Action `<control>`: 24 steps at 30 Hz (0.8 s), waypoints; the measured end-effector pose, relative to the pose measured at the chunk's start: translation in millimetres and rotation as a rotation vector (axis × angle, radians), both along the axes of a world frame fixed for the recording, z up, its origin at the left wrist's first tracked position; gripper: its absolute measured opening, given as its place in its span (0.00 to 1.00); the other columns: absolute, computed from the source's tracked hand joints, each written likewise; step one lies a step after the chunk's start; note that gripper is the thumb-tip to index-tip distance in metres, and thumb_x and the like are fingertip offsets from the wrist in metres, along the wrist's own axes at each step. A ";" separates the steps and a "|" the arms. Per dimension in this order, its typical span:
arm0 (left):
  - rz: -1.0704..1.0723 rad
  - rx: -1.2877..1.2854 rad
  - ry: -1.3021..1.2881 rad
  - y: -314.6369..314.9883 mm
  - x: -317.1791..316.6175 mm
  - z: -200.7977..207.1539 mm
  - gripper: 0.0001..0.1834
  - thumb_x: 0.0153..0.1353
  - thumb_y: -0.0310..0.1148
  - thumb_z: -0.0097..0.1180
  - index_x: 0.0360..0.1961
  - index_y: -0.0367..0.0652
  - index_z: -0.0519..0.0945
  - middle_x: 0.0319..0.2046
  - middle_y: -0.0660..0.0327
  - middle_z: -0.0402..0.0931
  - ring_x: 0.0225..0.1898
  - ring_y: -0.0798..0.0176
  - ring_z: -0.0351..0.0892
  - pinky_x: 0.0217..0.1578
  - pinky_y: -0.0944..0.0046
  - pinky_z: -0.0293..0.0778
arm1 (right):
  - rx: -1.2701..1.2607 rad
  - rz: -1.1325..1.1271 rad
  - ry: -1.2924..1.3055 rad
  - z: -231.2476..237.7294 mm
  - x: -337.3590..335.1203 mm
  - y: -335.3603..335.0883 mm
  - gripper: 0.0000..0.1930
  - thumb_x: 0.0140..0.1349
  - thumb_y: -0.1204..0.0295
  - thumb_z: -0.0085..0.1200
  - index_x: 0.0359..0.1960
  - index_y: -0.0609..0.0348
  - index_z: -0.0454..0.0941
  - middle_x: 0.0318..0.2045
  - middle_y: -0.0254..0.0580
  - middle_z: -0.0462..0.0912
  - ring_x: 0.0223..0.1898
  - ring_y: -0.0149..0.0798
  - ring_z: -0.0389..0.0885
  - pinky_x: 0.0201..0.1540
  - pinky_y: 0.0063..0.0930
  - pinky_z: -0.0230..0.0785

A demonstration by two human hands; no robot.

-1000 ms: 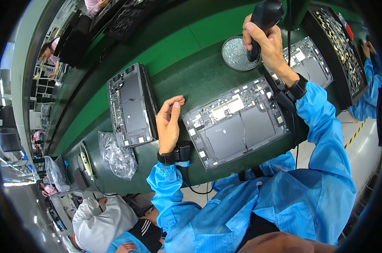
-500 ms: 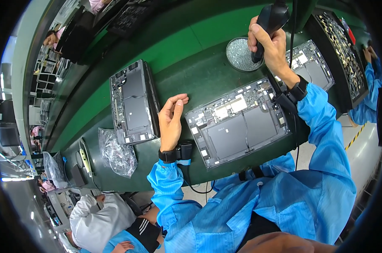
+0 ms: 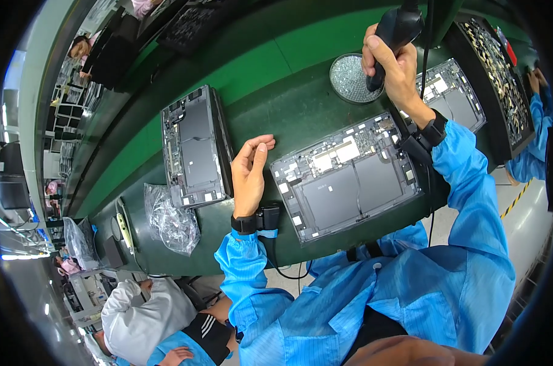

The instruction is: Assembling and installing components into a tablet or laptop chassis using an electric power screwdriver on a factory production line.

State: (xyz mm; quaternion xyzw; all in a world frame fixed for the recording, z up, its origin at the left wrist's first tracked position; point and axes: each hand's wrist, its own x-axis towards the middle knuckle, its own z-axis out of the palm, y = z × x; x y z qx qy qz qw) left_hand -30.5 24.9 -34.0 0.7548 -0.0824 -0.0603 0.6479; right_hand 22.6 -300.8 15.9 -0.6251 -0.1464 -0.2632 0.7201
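My right hand [image 3: 401, 73] is wrapped round a black electric screwdriver [image 3: 395, 27], whose lower end points down at the right side of a round dish [image 3: 343, 82] of small shiny pieces. The tip itself is hard to make out. Below the dish lies an opened laptop base [image 3: 326, 198], with its circuit board along the far side and a dark battery on the near side. My left hand [image 3: 248, 180] rests beside that base's left edge, fingers loosely bent, thumb apart, holding nothing. Both wrists wear black bands with small boxes.
At left stands a stack of opened laptop bases [image 3: 197, 143]. A crumpled clear plastic bag [image 3: 171, 221] and a yellow-green handheld tool [image 3: 125, 233] lie nearer the bench's left end. To the right are another laptop base [image 3: 462, 110] and a black tray [image 3: 514, 137] of small parts. Co-workers sit nearby.
Almost nothing differs. The whole view shifts slightly, and my right hand with the screwdriver stays over the dish.
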 end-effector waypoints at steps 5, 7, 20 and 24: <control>-0.006 -0.008 -0.001 0.4 -1.0 -0.1 0.16 0.77 0.36 0.52 0.53 0.33 0.82 0.49 0.56 0.84 0.54 0.64 0.80 0.60 0.64 0.70 | -0.011 0.006 -0.010 -0.8 1.3 -2.3 0.12 0.72 0.64 0.60 0.39 0.61 0.77 0.20 0.30 0.75 0.20 0.23 0.71 0.25 0.20 0.64; -0.007 -0.021 0.005 0.5 0.2 -2.7 0.16 0.77 0.36 0.52 0.53 0.33 0.82 0.49 0.56 0.84 0.54 0.64 0.80 0.60 0.64 0.70 | 0.020 0.015 0.004 -1.5 1.6 -2.7 0.12 0.72 0.64 0.60 0.39 0.61 0.77 0.20 0.31 0.75 0.20 0.23 0.72 0.25 0.21 0.64; -0.029 -0.002 0.033 3.1 -1.3 -2.9 0.14 0.76 0.33 0.54 0.52 0.34 0.82 0.48 0.58 0.84 0.55 0.65 0.80 0.61 0.64 0.70 | 0.003 0.004 0.013 -1.9 -0.1 -0.2 0.12 0.72 0.65 0.60 0.38 0.61 0.77 0.20 0.31 0.75 0.20 0.24 0.71 0.25 0.22 0.64; -0.035 0.007 0.025 4.4 -2.4 -2.3 0.14 0.75 0.33 0.55 0.52 0.33 0.82 0.49 0.58 0.83 0.55 0.65 0.80 0.61 0.65 0.70 | 0.005 0.010 0.015 -0.4 -1.4 1.5 0.11 0.72 0.65 0.60 0.39 0.61 0.77 0.20 0.31 0.75 0.20 0.24 0.71 0.26 0.21 0.64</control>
